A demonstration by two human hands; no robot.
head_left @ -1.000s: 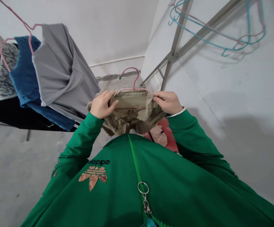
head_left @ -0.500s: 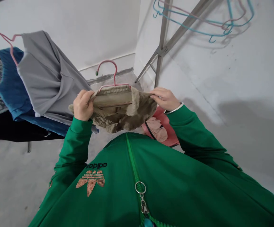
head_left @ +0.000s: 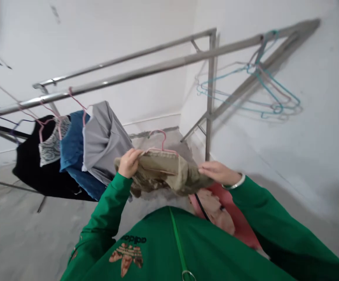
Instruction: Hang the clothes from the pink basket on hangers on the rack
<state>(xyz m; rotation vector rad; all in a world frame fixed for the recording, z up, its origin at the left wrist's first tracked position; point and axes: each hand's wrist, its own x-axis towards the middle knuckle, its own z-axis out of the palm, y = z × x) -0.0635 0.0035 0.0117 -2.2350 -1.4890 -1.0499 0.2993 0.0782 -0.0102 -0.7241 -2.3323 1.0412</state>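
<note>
In front of my body hangs an olive-khaki garment, spread between my two hands. A pink clothes hanger sits inside its neck opening, and the hook points up, free of any rail. My left hand is closed on the garment's left shoulder area. At the other shoulder, my right hand pinches the cloth between thumb and fingers. The lower part of the garment is partly hidden behind my green jacket front and slightly blurred.
A metal clothes rack runs across ahead. On its left hang a grey garment, a blue garment, a patterned one and a black one. Blue hangers hang right. Pink items lie below.
My view has tilted up, bringing the rack's rails into sight. Both hands still grip the garment, which appears lower and further right in view.
</note>
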